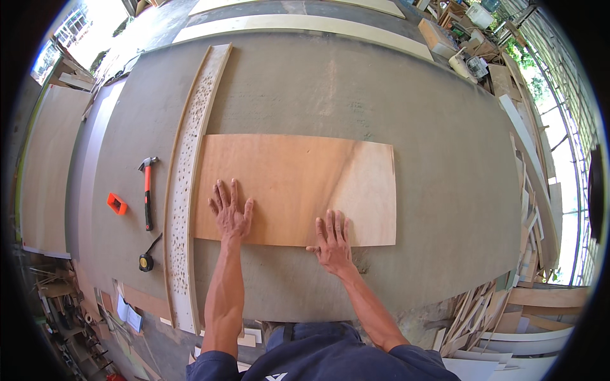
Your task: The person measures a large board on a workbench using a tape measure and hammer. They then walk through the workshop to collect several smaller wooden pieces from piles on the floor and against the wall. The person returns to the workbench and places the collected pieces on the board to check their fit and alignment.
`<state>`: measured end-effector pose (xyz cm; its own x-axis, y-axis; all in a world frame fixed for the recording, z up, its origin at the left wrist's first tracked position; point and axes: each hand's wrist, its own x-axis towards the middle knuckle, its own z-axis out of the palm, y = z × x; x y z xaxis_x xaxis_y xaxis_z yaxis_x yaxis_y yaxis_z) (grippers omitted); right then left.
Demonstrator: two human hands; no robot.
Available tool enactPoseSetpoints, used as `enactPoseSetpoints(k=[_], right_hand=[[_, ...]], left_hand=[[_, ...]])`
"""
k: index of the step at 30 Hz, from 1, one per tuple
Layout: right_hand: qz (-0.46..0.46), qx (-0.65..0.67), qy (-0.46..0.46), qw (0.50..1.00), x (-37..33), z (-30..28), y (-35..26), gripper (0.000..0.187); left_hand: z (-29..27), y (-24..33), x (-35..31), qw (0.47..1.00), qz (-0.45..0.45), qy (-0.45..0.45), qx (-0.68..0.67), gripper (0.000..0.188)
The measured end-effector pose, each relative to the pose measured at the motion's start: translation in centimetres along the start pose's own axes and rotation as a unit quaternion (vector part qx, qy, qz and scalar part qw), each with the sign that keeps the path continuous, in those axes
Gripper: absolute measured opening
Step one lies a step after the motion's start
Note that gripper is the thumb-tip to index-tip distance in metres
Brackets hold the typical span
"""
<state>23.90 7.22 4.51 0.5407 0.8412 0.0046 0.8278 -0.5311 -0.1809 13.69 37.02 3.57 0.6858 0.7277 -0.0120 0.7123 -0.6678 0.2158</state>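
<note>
A rectangular plywood panel (286, 171) lies flat on the large grey-brown worktable (445, 190), its right end paler than the rest. My left hand (230, 213) rests on the panel near its left end, fingers spread. Toward the right of its near edge, my right hand (332, 244) also lies flat with the fingers apart. Along the panel's left end runs a long pale strip (190, 152) dotted with many small holes or marks, with a thin wooden edging on its left side. Panel and strip appear to touch.
Left of the strip lie a claw hammer (148, 190) with a red and black handle, an orange block-shaped frame (117, 204) and a black tape measure (147, 261). Wood offcuts (476, 311) crowd the lower right. A long pale board (305, 25) crosses the far edge.
</note>
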Motion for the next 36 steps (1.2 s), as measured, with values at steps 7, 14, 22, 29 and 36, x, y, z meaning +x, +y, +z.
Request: enactPoseSetpoints(k=[7, 14, 22, 29, 36], right_hand=[[0.003, -0.013, -0.001, 1.0, 1.7, -0.1, 0.9, 0.085], [0.003, -0.006, 0.016, 1.0, 3.3, -0.5, 1.4, 0.081], [0.008, -0.002, 0.021, 1.0, 5.4, -0.7, 2.2, 0.082], [0.013, -0.002, 0.019, 1.0, 6.9, -0.7, 2.9, 0.083], [0.017, -0.006, 0.026, 1.0, 8.4, -0.3, 3.8, 0.084]], left_hand=[[0.1, 0.5, 1.8, 1.0, 0.006, 0.006, -0.003, 0.078], [0.3, 0.9, 3.5, 1.0, 0.009, 0.006, 0.005, 0.077], [0.6, 1.3, 5.6, 1.0, 0.012, 0.011, 0.017, 0.077], [0.6, 1.9, 7.3, 1.0, 0.009, 0.007, 0.016, 0.077], [0.7, 2.4, 9.0, 1.0, 0.011, 0.006, 0.019, 0.076]])
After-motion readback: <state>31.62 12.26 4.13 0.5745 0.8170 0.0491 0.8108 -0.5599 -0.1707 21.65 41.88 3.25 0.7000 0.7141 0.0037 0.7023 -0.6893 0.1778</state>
